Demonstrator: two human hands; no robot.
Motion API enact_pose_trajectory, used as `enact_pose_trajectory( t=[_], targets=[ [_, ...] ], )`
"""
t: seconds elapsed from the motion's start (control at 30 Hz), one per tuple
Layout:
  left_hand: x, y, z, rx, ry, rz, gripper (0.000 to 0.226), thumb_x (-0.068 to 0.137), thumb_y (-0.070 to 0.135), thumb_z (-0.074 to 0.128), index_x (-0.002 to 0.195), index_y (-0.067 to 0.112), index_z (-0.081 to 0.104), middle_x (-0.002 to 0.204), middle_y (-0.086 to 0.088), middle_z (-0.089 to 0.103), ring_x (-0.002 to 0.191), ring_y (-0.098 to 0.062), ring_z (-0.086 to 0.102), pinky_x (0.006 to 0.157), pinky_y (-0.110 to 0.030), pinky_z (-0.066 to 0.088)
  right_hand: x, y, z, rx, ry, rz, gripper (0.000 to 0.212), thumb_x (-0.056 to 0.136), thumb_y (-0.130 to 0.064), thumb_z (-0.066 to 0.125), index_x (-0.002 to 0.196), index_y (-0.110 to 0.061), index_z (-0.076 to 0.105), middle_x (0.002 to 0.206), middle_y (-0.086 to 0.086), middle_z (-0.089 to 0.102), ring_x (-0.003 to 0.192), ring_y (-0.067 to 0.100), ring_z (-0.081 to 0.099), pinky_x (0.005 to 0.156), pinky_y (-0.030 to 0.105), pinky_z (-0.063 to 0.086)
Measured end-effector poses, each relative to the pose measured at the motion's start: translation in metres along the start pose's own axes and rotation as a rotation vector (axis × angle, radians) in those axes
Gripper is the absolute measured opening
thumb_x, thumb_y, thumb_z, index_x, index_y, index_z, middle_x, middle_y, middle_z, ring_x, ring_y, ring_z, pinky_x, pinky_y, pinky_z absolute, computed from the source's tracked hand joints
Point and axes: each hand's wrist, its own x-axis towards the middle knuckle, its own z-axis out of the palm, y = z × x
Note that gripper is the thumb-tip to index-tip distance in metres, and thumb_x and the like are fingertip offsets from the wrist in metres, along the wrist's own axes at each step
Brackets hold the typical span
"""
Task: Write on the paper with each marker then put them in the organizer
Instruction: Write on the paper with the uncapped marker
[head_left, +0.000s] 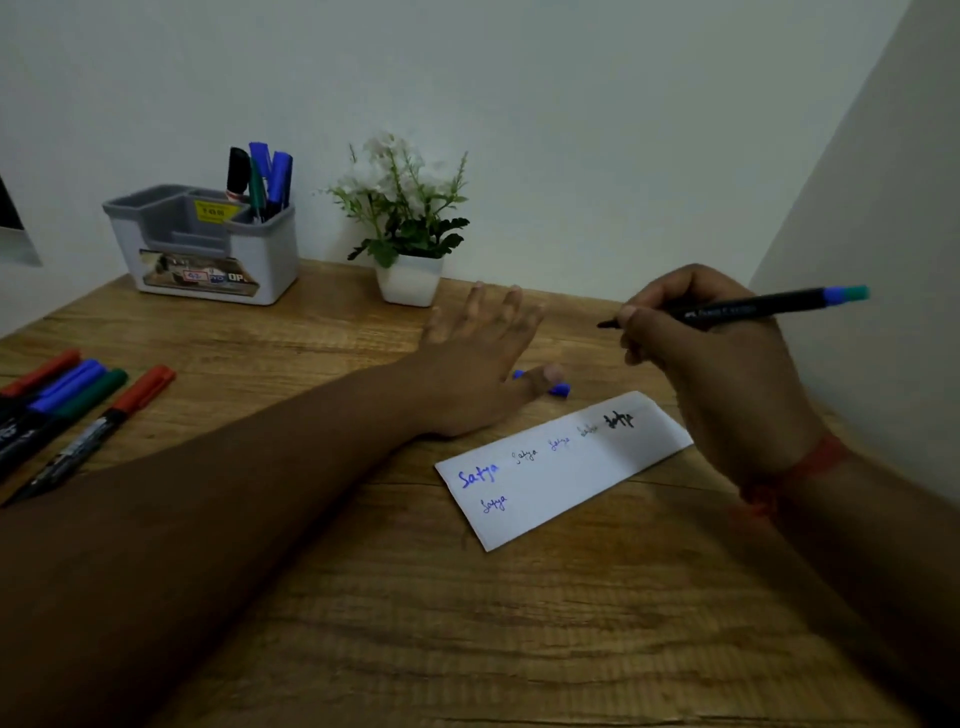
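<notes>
The wooden tabletop (519, 623) fills the lower two thirds of the frame, bounded by a pale wall behind and a second wall at the right edge.

The left forearm crosses the frame from lower left to centre. The left hand (483, 353) lies released, fingers straight and spread, palm down over the tabletop; its thumb rests on a blue cap (558, 389), which is partly hidden beneath it.

The right hand (717, 364), at centre right, grasps a black marker (737, 309) in a writing grip. The marker is raised above the tabletop, uncapped tip pointing toward the left of the frame, blue-and-teal end toward the right. A red thread encircles the right wrist.

The organizer (208, 244), grey and white, stands in the upper left against the wall. Its right rear compartment holds upright markers (260, 182): one black-capped, one green and at least two blue. The other visible compartments show only a yellow label.

The paper (561, 467), a white strip, lies diagonally right of centre, just below the left hand and partly covered at its far end by the right hand. It carries six handwritten words in blue and black ink.

A potted plant (405, 228) with white flowers stands in a white pot at upper centre, right of the organizer.

Loose markers (78, 405) with red, blue and green caps lie together at the left edge.
</notes>
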Motion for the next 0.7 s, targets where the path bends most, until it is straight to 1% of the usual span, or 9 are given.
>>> enact_pose_trajectory(
  t=[0.07, 0.17, 0.23, 0.37, 0.47, 0.53, 0.57, 0.63, 0.7],
  targets=[
    [0.001, -0.003, -0.001, 0.036, -0.009, 0.010, 0.079, 0.088, 0.074, 0.015, 0.153, 0.039, -0.014, 0.159, 0.010, -0.028, 0.143, -0.021, -0.034, 0.115, -0.060, -0.012, 0.014, 0.009, -0.005, -0.073, 0.000, -0.011, 0.005, 0.087, -0.005, 0.070, 0.088, -0.004, 0.065, 0.076, 0.007, 0.069, 0.071, 0.019, 0.066, 0.075, 0.042, 0.057],
    [0.004, -0.009, -0.002, 0.089, -0.006, 0.059, 0.075, 0.092, 0.070, 0.030, 0.155, 0.039, 0.002, 0.162, 0.010, -0.020, 0.144, -0.018, -0.031, 0.116, -0.060, -0.010, 0.022, 0.027, -0.012, -0.111, 0.011, -0.005, 0.008, 0.087, -0.005, 0.071, 0.090, -0.002, 0.065, 0.083, 0.012, 0.072, 0.073, 0.019, 0.068, 0.075, 0.039, 0.059],
    [0.005, -0.013, -0.002, 0.093, 0.014, 0.087, 0.074, 0.090, 0.070, 0.033, 0.154, 0.038, 0.014, 0.163, 0.012, -0.014, 0.146, -0.016, -0.027, 0.117, -0.060, -0.009, 0.022, 0.035, -0.015, -0.131, -0.013, 0.029, 0.008, 0.086, -0.007, 0.074, 0.089, -0.007, 0.067, 0.087, 0.009, 0.074, 0.079, 0.019, 0.072, 0.078, 0.037, 0.060],
    [0.004, -0.012, -0.002, 0.019, 0.071, 0.124, 0.067, 0.089, 0.066, 0.038, 0.149, 0.037, 0.033, 0.163, 0.015, 0.002, 0.148, -0.009, -0.016, 0.118, -0.056, -0.010, 0.019, 0.041, -0.021, -0.146, -0.133, 0.068, 0.006, 0.087, -0.015, 0.075, 0.092, -0.017, 0.074, 0.092, 0.000, 0.077, 0.091, 0.014, 0.074, 0.088, 0.034, 0.060],
    [0.003, -0.007, -0.003, -0.008, 0.121, 0.144, 0.063, 0.085, 0.062, 0.038, 0.142, 0.036, 0.045, 0.160, 0.014, 0.023, 0.150, -0.007, 0.001, 0.118, -0.057, -0.008, 0.016, 0.040, -0.021, -0.099, -0.176, 0.110, 0.007, 0.090, -0.020, 0.072, 0.096, -0.021, 0.075, 0.097, -0.001, 0.077, 0.094, 0.010, 0.074, 0.092, 0.032, 0.057],
    [0.003, -0.003, -0.004, 0.017, 0.151, 0.161, 0.049, 0.090, 0.055, 0.047, 0.134, 0.034, 0.055, 0.145, 0.014, 0.048, 0.143, -0.005, 0.026, 0.118, -0.059, -0.005, 0.015, 0.040, -0.020, -0.062, -0.182, 0.125, 0.008, 0.091, -0.019, 0.070, 0.096, -0.020, 0.076, 0.098, 0.000, 0.078, 0.093, 0.010, 0.074, 0.093, 0.032, 0.057],
    [0.004, 0.000, -0.005, 0.039, 0.154, 0.168, 0.039, 0.094, 0.050, 0.051, 0.129, 0.034, 0.059, 0.133, 0.016, 0.056, 0.134, -0.003, 0.038, 0.118, -0.058, -0.005, 0.015, 0.040, -0.020, -0.053, -0.183, 0.124, 0.008, 0.092, -0.018, 0.069, 0.096, -0.019, 0.076, 0.097, 0.001, 0.078, 0.093, 0.011, 0.074, 0.093, 0.032, 0.057],
    [0.004, 0.004, -0.004, 0.054, 0.172, 0.182, 0.025, 0.096, 0.041, 0.055, 0.119, 0.036, 0.064, 0.114, 0.018, 0.061, 0.116, 0.001, 0.050, 0.119, -0.056, -0.004, 0.016, 0.041, -0.020, -0.040, -0.185, 0.119, 0.007, 0.092, -0.017, 0.069, 0.095, -0.018, 0.076, 0.095, 0.004, 0.078, 0.092, 0.015, 0.075, 0.093, 0.034, 0.057],
    [0.003, 0.005, -0.004, 0.026, 0.219, 0.202, 0.017, 0.094, 0.037, 0.059, 0.109, 0.036, 0.066, 0.103, 0.019, 0.060, 0.105, 0.001, 0.053, 0.120, -0.052, 0.000, 0.016, 0.043, -0.019, 0.004, -0.199, 0.137, 0.007, 0.092, -0.014, 0.069, 0.094, -0.014, 0.075, 0.093, 0.007, 0.078, 0.090, 0.018, 0.076, 0.091, 0.035, 0.058]
  ],
)
